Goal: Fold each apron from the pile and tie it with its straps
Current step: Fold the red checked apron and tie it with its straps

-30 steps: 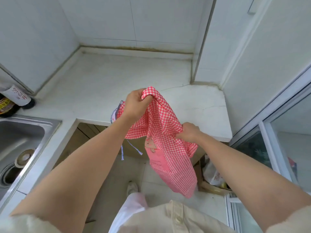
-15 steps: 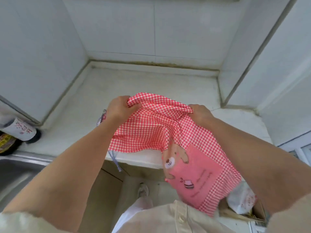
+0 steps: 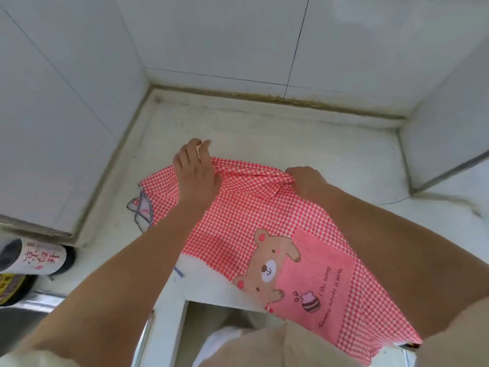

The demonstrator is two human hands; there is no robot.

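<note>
Apron point(image 3: 238, 221) lies mid-frame on the desk point(image 3: 304, 133), hem hanging off lower right. My right hand point(image 3: 307, 181), fingers curled, clutches its bunched top edge; my left hand point(image 3: 197, 176) covers that edge, grip unclear. I should stretch the bunch flat before folding.

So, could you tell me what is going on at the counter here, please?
A person is working on a red checked apron spread on the white counter. The left hand rests on its far edge, while the right hand grips that edge where it is bunched. The end with the bear pocket hangs over the counter's front. It is not folded yet, and nothing is tied.
</note>
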